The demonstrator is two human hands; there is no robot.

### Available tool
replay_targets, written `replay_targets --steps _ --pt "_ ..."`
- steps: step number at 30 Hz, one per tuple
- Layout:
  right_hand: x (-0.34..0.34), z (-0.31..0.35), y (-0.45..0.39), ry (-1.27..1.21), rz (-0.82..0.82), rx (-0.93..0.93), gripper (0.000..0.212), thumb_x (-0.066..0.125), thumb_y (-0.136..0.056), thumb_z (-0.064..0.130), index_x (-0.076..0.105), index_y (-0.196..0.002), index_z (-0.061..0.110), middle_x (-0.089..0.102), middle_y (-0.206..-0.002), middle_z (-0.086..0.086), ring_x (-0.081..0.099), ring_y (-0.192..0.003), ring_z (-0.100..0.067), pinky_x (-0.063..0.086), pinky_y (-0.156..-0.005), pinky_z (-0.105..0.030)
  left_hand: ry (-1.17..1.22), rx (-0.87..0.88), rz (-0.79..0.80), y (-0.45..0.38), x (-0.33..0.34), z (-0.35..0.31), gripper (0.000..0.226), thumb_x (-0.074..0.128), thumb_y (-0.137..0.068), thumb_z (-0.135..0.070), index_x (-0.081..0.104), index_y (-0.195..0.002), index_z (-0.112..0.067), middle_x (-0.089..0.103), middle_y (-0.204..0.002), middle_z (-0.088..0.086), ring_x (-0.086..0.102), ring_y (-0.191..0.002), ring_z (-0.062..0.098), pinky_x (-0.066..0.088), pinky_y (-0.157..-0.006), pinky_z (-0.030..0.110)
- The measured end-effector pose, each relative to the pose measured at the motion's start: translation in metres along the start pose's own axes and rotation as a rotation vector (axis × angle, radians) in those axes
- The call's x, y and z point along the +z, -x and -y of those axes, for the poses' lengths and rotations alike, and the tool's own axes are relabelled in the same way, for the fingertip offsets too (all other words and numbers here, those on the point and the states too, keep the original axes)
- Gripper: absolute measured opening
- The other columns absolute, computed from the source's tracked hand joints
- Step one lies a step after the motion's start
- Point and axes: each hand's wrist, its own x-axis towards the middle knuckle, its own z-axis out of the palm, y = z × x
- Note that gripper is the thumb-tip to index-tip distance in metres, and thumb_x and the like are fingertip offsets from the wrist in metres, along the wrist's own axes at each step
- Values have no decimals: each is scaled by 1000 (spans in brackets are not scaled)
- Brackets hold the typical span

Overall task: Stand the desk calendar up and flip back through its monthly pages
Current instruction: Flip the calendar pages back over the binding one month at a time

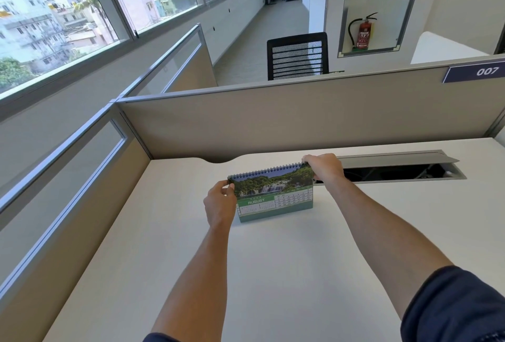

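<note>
A spiral-bound desk calendar (274,193) stands upright on the white desk (273,273), showing a waterfall photo and the green AUGUST page. My left hand (220,205) pinches the calendar's upper left corner beside the spiral. At the upper right corner, my right hand (324,167) grips the top edge, fingers curled over the spiral binding. The calendar's green base rests on the desk.
Just behind the calendar to the right, a grey cable tray lid (396,160) stands open over a dark slot. Beige partition walls (300,120) enclose the desk at the back and left. A black mesh chair (297,56) stands beyond the partition.
</note>
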Motion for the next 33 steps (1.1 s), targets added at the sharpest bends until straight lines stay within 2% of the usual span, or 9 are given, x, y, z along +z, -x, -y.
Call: replay_targets --steps 2,5,7,13,18,26,33 --pt "0 0 2 18 -13 -6 36 70 -80 35 45 -64 14 51 -63 -5 53 -62 -27 38 -59 -32 0 -5 -1 0 0 -1 28 57 -102 -27 70 -122 -15 76 -106 8 63 -84 20 42 -75 26" --pt "0 1 5 86 -35 -40 41 66 -83 33 35 -62 18 36 -57 0 37 -59 -25 25 -56 -34 -1 -8 -4 0 0 -1 28 57 -101 -28 70 -122 -15 75 -106 7 62 -85 21 42 -76 27" --pt "0 1 4 106 -42 -68 41 64 -84 34 33 -62 20 33 -57 1 34 -59 -24 23 -56 -34 7 -7 -5 0 0 -1 28 57 -101 -28 70 -122 -15 76 -105 7 63 -85 21 43 -75 27" --pt "0 -1 2 100 -21 -106 26 63 -85 35 48 -71 19 50 -68 1 44 -65 -22 32 -61 -33 14 -10 -8 1 1 -1 28 56 -102 -28 71 -121 -14 75 -106 8 64 -89 22 44 -75 28" --pt "1 -1 1 69 -8 -134 25 61 -84 29 47 -65 21 51 -66 5 46 -65 -20 34 -60 -32 10 -10 -9 2 1 -2 28 56 -102 -27 71 -121 -13 75 -106 8 64 -88 22 44 -74 27" --pt "2 -2 -2 91 8 -196 13 57 -84 25 64 -75 18 63 -75 3 53 -73 -20 41 -62 -32 23 -11 -16 1 2 -1 28 56 -102 -28 71 -121 -14 75 -105 8 65 -89 22 45 -75 28" --pt "5 -4 -6 54 29 -176 19 56 -84 24 54 -66 19 57 -70 6 48 -69 -18 37 -60 -32 12 -9 -27 0 3 -1 27 56 -102 -27 72 -119 -14 76 -104 8 64 -88 21 43 -75 27"
